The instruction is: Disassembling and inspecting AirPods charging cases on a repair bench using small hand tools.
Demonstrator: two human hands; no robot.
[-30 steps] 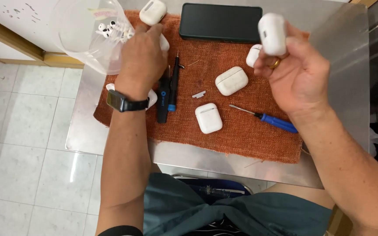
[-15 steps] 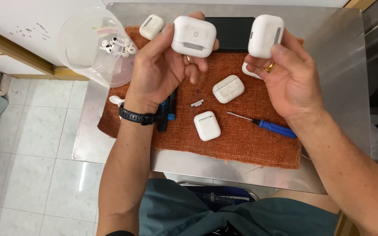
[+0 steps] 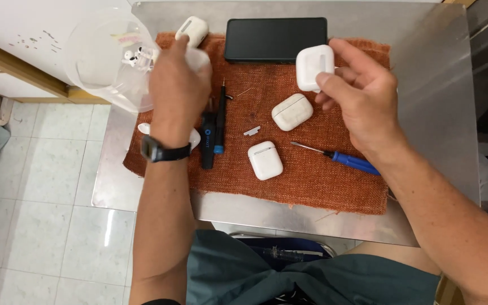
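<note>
Above the rust-coloured cloth (image 3: 312,181), my right hand (image 3: 362,101) held a white earbud case (image 3: 314,68) between thumb and fingertips, lifted clear of the mat near the black phone (image 3: 275,38). My left hand (image 3: 179,85) was closed over another white case (image 3: 199,56), mostly hidden under the knuckles, at the mat's far left corner beside the clear plastic tub (image 3: 103,56) that held loose earbuds. Two more cases lay between the hands: one (image 3: 292,112) just below the raised one, another (image 3: 265,160) nearer me. A blue screwdriver (image 3: 340,159) rested by my right wrist, and a dark pen-shaped tool (image 3: 219,118) lay beside my left. I judged the pinch on the raised case light; it could slip and drop onto the case beneath. The tub overhung the steel table (image 3: 436,113), so a nudge might tip it.
</note>
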